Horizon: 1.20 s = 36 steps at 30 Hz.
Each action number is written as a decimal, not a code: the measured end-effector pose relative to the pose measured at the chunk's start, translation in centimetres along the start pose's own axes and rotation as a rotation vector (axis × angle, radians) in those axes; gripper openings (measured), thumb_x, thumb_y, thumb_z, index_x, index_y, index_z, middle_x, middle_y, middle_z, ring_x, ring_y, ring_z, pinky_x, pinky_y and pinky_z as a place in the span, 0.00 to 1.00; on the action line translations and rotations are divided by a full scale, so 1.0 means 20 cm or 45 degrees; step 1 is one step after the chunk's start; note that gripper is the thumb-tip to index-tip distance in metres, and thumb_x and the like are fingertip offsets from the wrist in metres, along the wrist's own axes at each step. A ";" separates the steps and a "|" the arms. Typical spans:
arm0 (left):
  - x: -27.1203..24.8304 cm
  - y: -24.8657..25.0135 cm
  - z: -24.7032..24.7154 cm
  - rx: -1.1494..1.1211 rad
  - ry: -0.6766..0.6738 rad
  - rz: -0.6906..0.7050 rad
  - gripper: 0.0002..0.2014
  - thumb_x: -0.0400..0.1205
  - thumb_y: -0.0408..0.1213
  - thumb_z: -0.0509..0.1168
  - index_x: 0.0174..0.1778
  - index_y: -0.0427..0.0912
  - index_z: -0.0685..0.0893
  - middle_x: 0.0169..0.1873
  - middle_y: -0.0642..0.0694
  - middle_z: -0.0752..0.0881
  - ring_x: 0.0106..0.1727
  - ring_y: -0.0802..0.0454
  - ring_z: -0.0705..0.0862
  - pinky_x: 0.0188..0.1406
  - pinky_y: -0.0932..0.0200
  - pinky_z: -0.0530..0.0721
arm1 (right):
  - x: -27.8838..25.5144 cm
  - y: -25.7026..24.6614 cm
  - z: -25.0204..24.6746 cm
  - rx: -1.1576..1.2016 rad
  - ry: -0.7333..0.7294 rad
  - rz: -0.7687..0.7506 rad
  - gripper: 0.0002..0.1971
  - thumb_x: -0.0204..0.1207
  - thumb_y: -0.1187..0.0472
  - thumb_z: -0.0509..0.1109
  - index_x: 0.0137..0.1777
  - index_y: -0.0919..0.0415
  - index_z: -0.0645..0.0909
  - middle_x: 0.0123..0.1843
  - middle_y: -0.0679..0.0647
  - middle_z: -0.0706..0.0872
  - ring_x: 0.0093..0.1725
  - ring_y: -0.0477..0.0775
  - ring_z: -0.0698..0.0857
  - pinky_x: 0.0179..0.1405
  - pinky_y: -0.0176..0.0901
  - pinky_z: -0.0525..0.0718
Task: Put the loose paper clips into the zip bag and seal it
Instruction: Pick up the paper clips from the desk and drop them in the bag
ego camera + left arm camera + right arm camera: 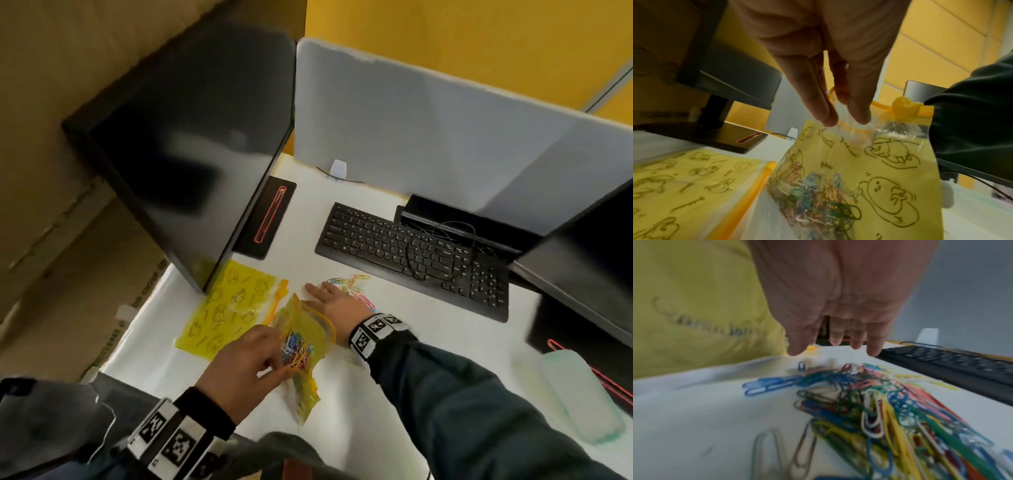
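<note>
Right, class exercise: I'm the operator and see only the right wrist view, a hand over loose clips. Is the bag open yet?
Observer: Yes. The left hand holds the zip bag by its mouth, unsealed.
Operator: Anything inside?
Observer: A tangle of coloured paper clips in the bag.
Operator: Where's its slider?
Observer: The yellow slider sits at one end of the zip track.
Operator: Another bag around?
Observer: A second yellow bag lies flat by the monitor base.
</note>
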State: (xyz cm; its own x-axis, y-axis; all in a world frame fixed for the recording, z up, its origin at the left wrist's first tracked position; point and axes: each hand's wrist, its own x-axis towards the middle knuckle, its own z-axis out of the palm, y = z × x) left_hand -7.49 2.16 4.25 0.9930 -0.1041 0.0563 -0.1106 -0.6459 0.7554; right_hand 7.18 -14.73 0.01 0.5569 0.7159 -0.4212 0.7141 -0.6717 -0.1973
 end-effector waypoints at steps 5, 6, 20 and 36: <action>0.00 -0.01 0.01 -0.002 0.024 -0.035 0.12 0.67 0.57 0.62 0.30 0.52 0.72 0.44 0.56 0.80 0.49 0.64 0.79 0.35 0.74 0.80 | -0.08 0.07 0.12 -0.176 -0.081 -0.135 0.24 0.80 0.61 0.61 0.76 0.58 0.66 0.81 0.58 0.65 0.77 0.67 0.66 0.73 0.59 0.72; 0.01 0.00 0.02 -0.003 0.026 -0.030 0.13 0.67 0.57 0.62 0.30 0.51 0.72 0.43 0.57 0.80 0.48 0.62 0.79 0.35 0.73 0.81 | -0.13 0.11 0.15 -0.125 -0.010 -0.141 0.23 0.75 0.61 0.68 0.71 0.59 0.74 0.74 0.59 0.76 0.69 0.68 0.76 0.64 0.57 0.81; 0.10 0.11 0.11 0.029 0.107 0.004 0.16 0.67 0.59 0.64 0.29 0.50 0.72 0.42 0.60 0.81 0.47 0.73 0.78 0.34 0.76 0.81 | 0.02 0.35 0.04 0.095 -0.084 0.165 0.27 0.84 0.58 0.54 0.79 0.40 0.51 0.85 0.51 0.46 0.83 0.64 0.47 0.79 0.65 0.57; 0.20 0.18 0.18 0.082 0.014 0.067 0.13 0.66 0.47 0.71 0.28 0.50 0.72 0.40 0.55 0.82 0.44 0.61 0.80 0.34 0.71 0.81 | -0.75 0.58 0.24 0.445 -0.015 0.562 0.62 0.54 0.42 0.82 0.81 0.48 0.44 0.84 0.51 0.53 0.81 0.57 0.55 0.79 0.53 0.63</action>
State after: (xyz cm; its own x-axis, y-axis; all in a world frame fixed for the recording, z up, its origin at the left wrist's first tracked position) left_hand -4.02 -3.34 4.93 0.9861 -0.1308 0.1025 -0.1647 -0.6870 0.7077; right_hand 5.04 -34.07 -0.17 0.7647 0.3517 -0.5399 0.2304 -0.9318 -0.2805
